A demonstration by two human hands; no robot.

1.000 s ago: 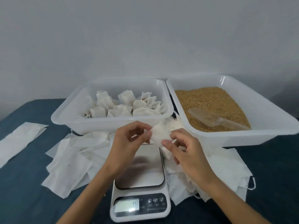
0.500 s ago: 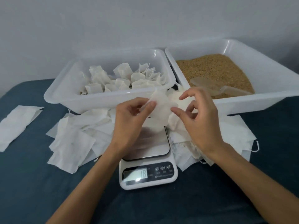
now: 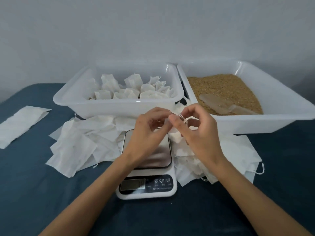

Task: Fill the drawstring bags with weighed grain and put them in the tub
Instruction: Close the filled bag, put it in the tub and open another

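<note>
Head view, the only one supplied.

1. Your left hand (image 3: 150, 132): raised over the scale, thumb and forefinger pinching the drawstring (image 3: 179, 115).
2. Your right hand (image 3: 199, 132): level with the left and just beside it, fingers curled, pinching the same drawstring, which loops over its fingers.
3. Drawstring bag (image 3: 176, 137): small, white, hanging between your two hands above the far edge of the scale's plate; mostly hidden by them. Whether its mouth is fully drawn cannot be told.
4. Scale (image 3: 146, 167): on the worktop (image 3: 51, 201), nearest you, plate bare; display lit, digits too blurred to read.
5. Empty bags (image 3: 76, 147): flat white pieces, heaped either side of the scale.
6. Left tub (image 3: 119, 106): behind the scale, holding a cluster of filled bags (image 3: 129, 89).
7. Right tub (image 3: 255, 123): holding the grain (image 3: 221, 87), with a clear scoop (image 3: 219, 104) lying on it.

Handling, by judgement: the bag is light, soft and thin, and will slump and shift in the grip. The string is fine and likely slips, so pinch it close to the neck. To carry the bag to the left tub, take it at the gathered neck, not the belly, so no grain works out.
</note>
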